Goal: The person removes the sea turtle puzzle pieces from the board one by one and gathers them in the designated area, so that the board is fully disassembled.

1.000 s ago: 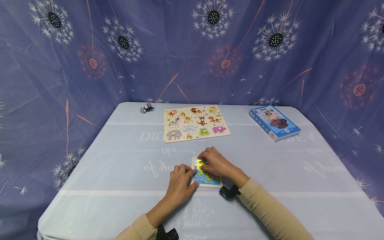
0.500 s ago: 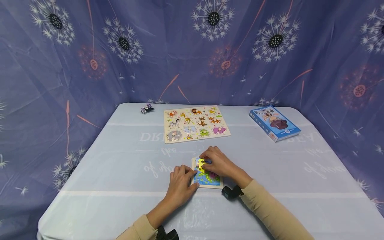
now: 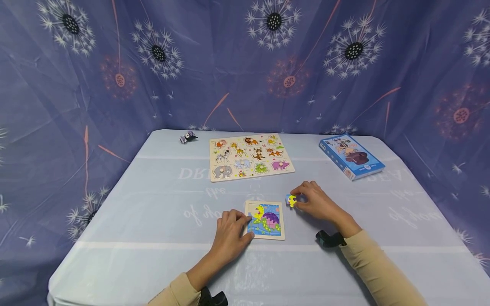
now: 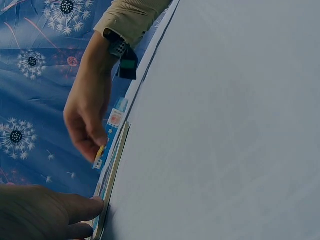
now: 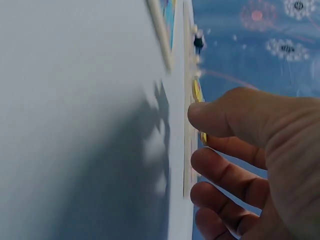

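Note:
A small jigsaw puzzle in a pale wooden frame (image 3: 283, 221) lies on the table in front of me, picturing a yellow creature with a purple shell on blue. My left hand (image 3: 229, 231) rests at its left edge, thumb and forefinger touching the frame; the left wrist view shows those fingers nearly straight. Just right of the frame's upper corner, my right hand (image 3: 315, 202) pinches a yellow and blue jigsaw piece (image 3: 292, 201) between thumb and forefinger. In the right wrist view the thumb covers much of the piece (image 5: 196, 91), and the other fingers are loosely bent.
Behind the small puzzle lies a larger wooden animal peg board (image 3: 252, 175). A blue box (image 3: 352, 157) sits at the back right, and a small dark and purple figure (image 3: 188, 137) at the back left. A patterned curtain (image 3: 210, 63) hangs behind the table.
My right hand has moved from over the puzzle to the right, carrying the jigsaw piece beyond the frame and uncovering the picture. The left hand has stayed at the frame's left edge.

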### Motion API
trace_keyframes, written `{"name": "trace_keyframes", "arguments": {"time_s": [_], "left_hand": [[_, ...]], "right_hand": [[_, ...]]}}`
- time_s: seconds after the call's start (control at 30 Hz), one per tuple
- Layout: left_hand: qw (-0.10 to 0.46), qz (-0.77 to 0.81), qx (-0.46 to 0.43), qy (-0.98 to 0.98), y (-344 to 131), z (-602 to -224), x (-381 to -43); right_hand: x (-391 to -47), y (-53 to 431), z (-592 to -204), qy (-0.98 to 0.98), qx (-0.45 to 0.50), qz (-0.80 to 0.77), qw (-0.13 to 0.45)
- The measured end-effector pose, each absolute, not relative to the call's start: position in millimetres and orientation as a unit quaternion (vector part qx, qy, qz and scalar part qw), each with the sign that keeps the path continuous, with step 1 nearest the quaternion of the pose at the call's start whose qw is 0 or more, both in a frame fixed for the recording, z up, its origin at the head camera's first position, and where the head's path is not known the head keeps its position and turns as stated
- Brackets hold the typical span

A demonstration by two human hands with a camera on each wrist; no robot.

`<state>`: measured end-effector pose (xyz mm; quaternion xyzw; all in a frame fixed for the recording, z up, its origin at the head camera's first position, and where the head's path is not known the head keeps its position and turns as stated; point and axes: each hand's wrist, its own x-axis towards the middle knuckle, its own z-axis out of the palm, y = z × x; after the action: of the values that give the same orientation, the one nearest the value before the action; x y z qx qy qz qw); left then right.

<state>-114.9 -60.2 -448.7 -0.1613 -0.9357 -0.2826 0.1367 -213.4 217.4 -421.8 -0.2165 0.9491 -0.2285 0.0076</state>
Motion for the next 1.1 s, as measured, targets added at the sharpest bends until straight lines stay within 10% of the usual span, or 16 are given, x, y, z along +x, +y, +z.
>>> {"name": "trace_keyframes", "arguments": {"time_s": [1.1], "left_hand": [[0.132, -0.307, -0.181, -0.925, -53, -447, -117]], "right_hand": [[-224, 262, -430, 0.957, -0.180, -0.222, 0.041]]}}
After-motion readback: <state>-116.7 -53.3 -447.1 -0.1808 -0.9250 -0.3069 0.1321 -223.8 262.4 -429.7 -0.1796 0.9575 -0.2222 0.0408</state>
